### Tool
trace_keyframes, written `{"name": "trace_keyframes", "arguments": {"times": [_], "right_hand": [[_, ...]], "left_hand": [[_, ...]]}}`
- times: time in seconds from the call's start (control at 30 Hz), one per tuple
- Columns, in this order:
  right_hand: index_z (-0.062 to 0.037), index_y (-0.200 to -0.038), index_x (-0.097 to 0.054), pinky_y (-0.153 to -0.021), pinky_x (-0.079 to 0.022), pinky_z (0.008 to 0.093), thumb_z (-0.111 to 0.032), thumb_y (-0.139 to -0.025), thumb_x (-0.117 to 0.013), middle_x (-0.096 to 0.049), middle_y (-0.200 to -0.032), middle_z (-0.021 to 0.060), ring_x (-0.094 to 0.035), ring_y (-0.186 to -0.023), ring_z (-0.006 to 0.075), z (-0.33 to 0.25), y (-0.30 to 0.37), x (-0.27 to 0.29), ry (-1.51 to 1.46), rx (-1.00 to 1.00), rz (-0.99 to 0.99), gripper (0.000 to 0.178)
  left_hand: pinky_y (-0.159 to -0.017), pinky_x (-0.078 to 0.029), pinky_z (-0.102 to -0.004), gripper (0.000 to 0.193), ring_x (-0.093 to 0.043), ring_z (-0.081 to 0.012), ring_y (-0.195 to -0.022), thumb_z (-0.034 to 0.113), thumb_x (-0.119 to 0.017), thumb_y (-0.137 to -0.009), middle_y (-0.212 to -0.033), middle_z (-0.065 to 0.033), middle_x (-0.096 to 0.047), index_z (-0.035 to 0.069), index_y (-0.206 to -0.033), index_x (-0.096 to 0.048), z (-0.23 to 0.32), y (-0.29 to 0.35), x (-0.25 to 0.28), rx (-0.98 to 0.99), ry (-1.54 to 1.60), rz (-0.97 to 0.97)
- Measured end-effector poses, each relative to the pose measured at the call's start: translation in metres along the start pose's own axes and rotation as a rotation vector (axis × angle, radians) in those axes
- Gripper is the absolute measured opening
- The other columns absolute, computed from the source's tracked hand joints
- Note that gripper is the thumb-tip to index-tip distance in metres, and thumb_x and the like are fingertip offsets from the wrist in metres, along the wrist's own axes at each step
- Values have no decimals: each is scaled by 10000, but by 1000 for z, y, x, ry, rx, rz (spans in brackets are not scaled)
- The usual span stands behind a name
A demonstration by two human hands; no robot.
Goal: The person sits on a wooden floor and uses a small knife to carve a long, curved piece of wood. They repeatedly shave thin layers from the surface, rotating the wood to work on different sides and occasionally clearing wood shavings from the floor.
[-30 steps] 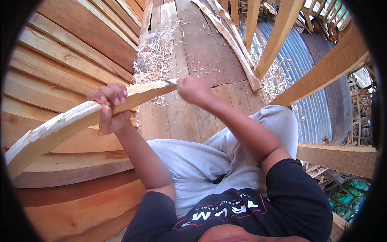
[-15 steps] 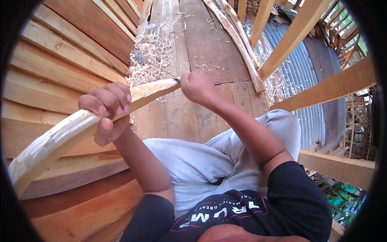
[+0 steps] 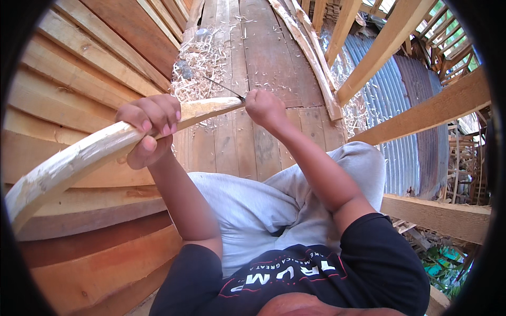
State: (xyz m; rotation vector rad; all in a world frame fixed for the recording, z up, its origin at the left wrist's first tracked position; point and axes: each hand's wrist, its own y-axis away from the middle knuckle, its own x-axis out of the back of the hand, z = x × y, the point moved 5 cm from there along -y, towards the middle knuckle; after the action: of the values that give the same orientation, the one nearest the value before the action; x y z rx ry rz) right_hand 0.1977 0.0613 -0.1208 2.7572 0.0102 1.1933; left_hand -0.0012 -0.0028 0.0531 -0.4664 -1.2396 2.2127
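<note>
A long pale wooden pole (image 3: 79, 151), stripped of bark, runs from the left rim to in front of me. My left hand (image 3: 151, 121) is wrapped round it partway along, thumb underneath. At its far end my right hand (image 3: 266, 109) is closed in a fist on a knife whose handle the fingers hide. The knife's thin dark blade (image 3: 224, 88) points up and to the left. Near the fist it meets or crosses the pole's tip; whether it cuts in, I cannot tell.
A plank wall (image 3: 68, 113) stands close on my left. Curled wood shavings (image 3: 208, 63) lie on the board floor (image 3: 263, 150), with two grey lumps among them. Two peeled poles (image 3: 311, 58) lie right of the middle. Timber rails (image 3: 416, 116) and corrugated metal sheets (image 3: 403, 152) border the right side.
Both hands and the pole have shifted a little to the right. The knife blade has swung up off the pole's top and now shows more of its length.
</note>
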Motion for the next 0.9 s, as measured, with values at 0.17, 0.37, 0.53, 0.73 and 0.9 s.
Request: {"name": "trace_keyframes", "arguments": {"times": [0.17,0.37,0.53,0.73,0.9], "right_hand": [[33,-883,-686,-852,-469,482,-311,-915,-319,-653,-943,261,-623,-926,415,3,2,1,-10,-6,33,503],[24,-906,-690,-852,-470,486,-323,-917,-327,-652,-954,265,-625,-931,417,-34,33,23,71,51,-95,503],[23,-895,-687,-848,-473,490,-323,-919,-310,-654,-947,265,-624,-924,425,-3,11,3,-12,49,-35,512],[25,-903,-683,-844,-474,488,-315,-923,-299,-659,-944,252,-625,-925,420,-14,24,14,34,-20,-11,513],[47,-871,-663,-824,-468,515,-317,-920,-304,-636,-900,290,-614,-894,458,-66,62,37,77,151,-41,513]], "left_hand": [[-628,-396,-329,165,-503,-173,-605,161,-607,-776,-687,-42,-524,104,-889,-502,0,-1,-3,9,16,15],[-610,-431,-342,180,-528,-188,-590,122,-649,-742,-656,-85,-547,70,-829,-501,7,5,1,-20,61,28],[-622,-419,-339,176,-515,-184,-607,123,-636,-745,-655,-69,-523,79,-854,-506,4,4,-3,-17,33,115],[-619,-413,-337,167,-503,-179,-601,122,-627,-747,-657,-57,-513,82,-862,-512,7,1,-5,-21,34,64],[-596,-443,-339,169,-524,-187,-599,103,-641,-722,-646,-79,-527,65,-836,-522,14,10,2,-25,37,59]]}}
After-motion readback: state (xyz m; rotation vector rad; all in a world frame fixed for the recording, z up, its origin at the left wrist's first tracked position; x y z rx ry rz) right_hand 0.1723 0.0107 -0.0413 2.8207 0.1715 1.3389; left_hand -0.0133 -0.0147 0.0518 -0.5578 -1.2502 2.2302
